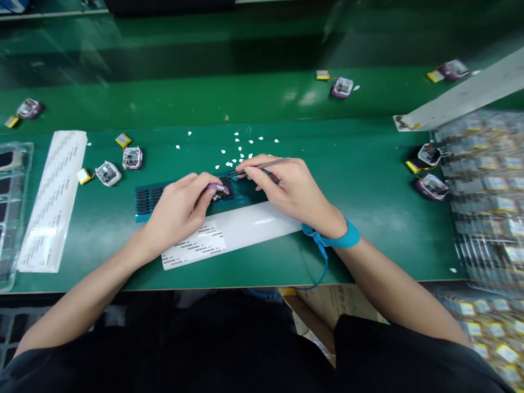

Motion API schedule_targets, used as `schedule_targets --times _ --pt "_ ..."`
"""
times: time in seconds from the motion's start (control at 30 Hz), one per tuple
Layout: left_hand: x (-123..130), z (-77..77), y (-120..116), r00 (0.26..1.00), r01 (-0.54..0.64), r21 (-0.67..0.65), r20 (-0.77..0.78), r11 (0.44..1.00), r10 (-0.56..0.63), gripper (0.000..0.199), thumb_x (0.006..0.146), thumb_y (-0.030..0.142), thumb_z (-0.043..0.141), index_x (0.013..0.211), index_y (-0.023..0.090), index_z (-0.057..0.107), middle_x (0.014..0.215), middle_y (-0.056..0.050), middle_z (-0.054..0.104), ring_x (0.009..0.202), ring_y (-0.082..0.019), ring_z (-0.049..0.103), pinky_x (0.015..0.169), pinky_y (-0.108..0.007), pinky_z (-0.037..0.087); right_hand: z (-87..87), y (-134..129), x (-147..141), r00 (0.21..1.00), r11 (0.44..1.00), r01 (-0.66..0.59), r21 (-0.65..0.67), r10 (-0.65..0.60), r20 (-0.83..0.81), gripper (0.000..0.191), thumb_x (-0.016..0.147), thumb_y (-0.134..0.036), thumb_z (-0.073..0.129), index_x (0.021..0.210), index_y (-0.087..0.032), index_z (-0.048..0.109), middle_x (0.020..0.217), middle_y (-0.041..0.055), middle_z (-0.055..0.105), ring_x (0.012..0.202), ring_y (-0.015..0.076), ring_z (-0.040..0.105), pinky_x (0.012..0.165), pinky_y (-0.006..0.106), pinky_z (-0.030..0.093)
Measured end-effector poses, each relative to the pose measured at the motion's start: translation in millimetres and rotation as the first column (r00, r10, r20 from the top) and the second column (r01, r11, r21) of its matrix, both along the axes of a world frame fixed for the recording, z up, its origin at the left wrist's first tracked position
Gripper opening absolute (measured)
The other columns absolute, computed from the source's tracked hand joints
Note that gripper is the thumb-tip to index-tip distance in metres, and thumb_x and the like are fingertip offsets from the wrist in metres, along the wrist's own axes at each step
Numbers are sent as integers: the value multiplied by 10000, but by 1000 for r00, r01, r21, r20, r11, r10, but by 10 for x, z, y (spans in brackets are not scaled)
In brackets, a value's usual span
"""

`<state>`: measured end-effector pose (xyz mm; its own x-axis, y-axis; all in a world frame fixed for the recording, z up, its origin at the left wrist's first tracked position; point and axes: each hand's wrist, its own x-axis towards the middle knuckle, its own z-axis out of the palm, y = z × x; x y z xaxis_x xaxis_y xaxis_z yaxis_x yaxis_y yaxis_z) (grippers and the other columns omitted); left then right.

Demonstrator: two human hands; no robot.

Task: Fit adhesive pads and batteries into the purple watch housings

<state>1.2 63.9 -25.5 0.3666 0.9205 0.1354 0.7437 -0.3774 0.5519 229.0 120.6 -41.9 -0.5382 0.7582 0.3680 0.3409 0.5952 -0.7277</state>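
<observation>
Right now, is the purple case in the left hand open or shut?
Open; the purple case shows bare parts inside.

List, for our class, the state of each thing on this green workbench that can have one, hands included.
Left hand: gripping a purple casing.
Held purple casing: open, insides showing.
Right hand: gripping tweezers.
Tweezers: held; tip gap unclear.
Blue wrist strap: fastened on right wrist.
White casing: open, unheld.
Small white stickers: scattered.
Clear trays at right: stacked, filled.
</observation>
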Motion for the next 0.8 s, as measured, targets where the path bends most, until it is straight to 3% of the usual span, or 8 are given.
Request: schedule_targets --times 0.17,0.33,0.5,0.67,0.8 --pt "-8 -52 13 991 125 12 -42 992 -124 253 1056 207 400 1161 185 629 1092 -85 753 976 -242 646 822 -370 514 4 12 -5 1000 1000 -9 -10 9 -4 359 1035 -255 537 715 -199 690 1052 46 806 973 196 764 820 337 607" --pt "-24 -67 26 987 158 -10 -42 987 -158 270 1056 202 375 1183 167 610 1082 -112 736 999 -264 622 839 -401 518 -19 16 3 1000 1000 -3 -11 3 21 303 1025 -231 549 803 -189 750 1049 42 810 904 180 773 742 296 594" --pt "-22 -65 26 987 156 -35 -24 987 -157 268 1033 177 386 1187 172 605 1054 -108 721 960 -259 598 819 -396 502 -89 8 2 998 989 -51 135 48 32 194 982 -182 608 1050 -216 787 1002 19 817 866 163 773 766 293 606" --pt "-21 -77 56 987 145 -38 -61 989 -147 259 1050 213 381 1179 199 605 995 -91 706 942 -252 592 791 -378 478 -121 -22 -44 999 970 39 239 -46 25 225 994 -175 573 1079 -217 777 1020 30 816 836 159 762 762 314 616" --pt "-15 34 30 983 170 -16 -63 985 -171 241 1033 205 434 1135 200 652 1042 -103 735 1084 -302 605 914 -478 462 -26 -40 -29 994 943 108 314 -100 -42 252 989 -154 568 1119 -249 762 1076 25 809 887 169 764 797 346 635"
